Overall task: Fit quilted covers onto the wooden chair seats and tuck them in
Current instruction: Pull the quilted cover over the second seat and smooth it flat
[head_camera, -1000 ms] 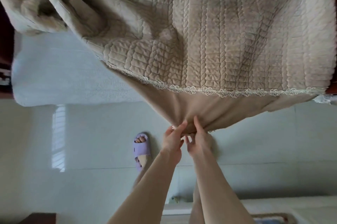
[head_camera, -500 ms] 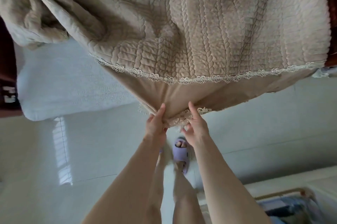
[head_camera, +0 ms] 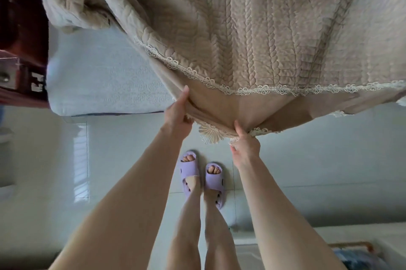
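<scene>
A beige quilted cover [head_camera: 252, 27] with a cream lace trim fills the upper part of the view, bunched at its left end. Its plain hanging skirt [head_camera: 237, 107] droops toward me. My left hand [head_camera: 178, 113] grips the skirt's left fold, thumb up along the cloth. My right hand [head_camera: 245, 140] pinches the skirt's lace hem lower down and to the right. Dark wood of the chair [head_camera: 24, 34] shows only at the far left. The seat under the cover is hidden.
A white cushion [head_camera: 105, 76] lies on the seat left of the beige cover. Below is a pale tiled floor [head_camera: 123, 159], with my feet in purple slippers [head_camera: 201, 176] between my arms. A low white object with a rack [head_camera: 351, 247] sits at bottom right.
My hands have moved apart along the skirt's edge, the left one up and left, the right one to the right. The view has tilted down, and both feet now show.
</scene>
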`<state>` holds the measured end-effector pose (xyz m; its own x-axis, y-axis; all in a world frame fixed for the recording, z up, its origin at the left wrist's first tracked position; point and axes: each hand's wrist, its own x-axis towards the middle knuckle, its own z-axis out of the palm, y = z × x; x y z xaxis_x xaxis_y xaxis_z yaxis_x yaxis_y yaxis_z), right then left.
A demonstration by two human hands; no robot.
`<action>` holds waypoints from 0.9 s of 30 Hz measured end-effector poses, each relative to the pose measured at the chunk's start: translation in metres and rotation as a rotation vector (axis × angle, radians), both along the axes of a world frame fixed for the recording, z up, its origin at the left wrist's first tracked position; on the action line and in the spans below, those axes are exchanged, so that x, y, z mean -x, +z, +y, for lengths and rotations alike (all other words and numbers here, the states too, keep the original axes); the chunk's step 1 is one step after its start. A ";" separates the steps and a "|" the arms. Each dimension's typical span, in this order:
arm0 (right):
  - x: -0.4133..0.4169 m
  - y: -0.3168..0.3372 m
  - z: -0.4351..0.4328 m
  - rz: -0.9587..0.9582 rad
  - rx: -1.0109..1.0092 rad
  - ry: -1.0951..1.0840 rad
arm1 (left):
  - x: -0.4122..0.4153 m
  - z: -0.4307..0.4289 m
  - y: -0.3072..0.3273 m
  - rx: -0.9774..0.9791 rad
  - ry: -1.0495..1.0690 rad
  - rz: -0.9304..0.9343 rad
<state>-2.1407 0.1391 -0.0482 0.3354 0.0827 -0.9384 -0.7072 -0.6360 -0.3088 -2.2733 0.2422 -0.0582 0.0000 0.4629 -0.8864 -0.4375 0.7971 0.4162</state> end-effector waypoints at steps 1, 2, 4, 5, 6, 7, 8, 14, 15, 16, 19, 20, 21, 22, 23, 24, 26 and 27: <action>0.002 0.001 0.001 0.007 -0.024 -0.075 | 0.005 -0.009 0.003 0.002 0.029 0.017; 0.003 -0.003 0.001 0.026 -0.035 -0.125 | 0.010 -0.027 0.006 0.008 0.063 0.029; 0.015 -0.001 0.002 0.106 -0.065 -0.131 | 0.019 -0.063 0.009 0.044 0.076 0.069; 0.021 0.000 0.001 0.156 -0.077 -0.090 | 0.024 -0.079 0.008 0.070 0.046 0.087; 0.029 -0.001 0.000 0.204 -0.092 -0.024 | 0.025 -0.093 0.010 0.077 0.044 0.082; 0.037 0.001 0.000 0.237 -0.094 0.034 | 0.026 -0.104 0.009 0.073 0.059 0.046; 0.045 0.002 0.000 0.254 -0.105 0.059 | 0.025 -0.112 0.010 0.066 0.073 0.008; 0.069 0.006 0.000 0.129 -0.105 -0.047 | 0.033 -0.085 -0.005 0.091 0.106 -0.059; 0.068 0.005 -0.002 0.107 -0.107 -0.059 | 0.036 -0.072 -0.004 0.076 0.095 -0.074; 0.067 0.004 -0.004 0.081 -0.102 -0.067 | 0.039 -0.058 -0.004 0.047 0.095 -0.107; 0.066 0.003 -0.006 0.034 -0.070 -0.093 | 0.052 -0.028 -0.002 -0.013 0.119 -0.137; 0.064 0.003 -0.007 0.025 -0.070 -0.103 | 0.055 -0.024 0.000 0.002 0.148 -0.091; 0.067 0.002 -0.007 0.012 -0.074 -0.129 | 0.063 -0.021 0.001 0.038 0.166 -0.012; 0.067 0.002 -0.007 -0.003 -0.070 -0.153 | 0.068 -0.022 0.002 0.066 0.196 0.052; 0.073 0.001 -0.007 -0.010 -0.056 -0.181 | 0.077 -0.026 0.002 0.080 0.204 0.095; 0.078 0.000 -0.006 0.007 -0.052 -0.210 | 0.083 -0.033 0.004 0.082 0.203 0.098; 0.096 0.001 -0.003 0.091 -0.066 -0.231 | 0.091 -0.054 0.010 0.104 0.203 0.078; 0.107 0.001 -0.003 0.134 -0.078 -0.206 | 0.093 -0.066 0.011 0.124 0.183 0.069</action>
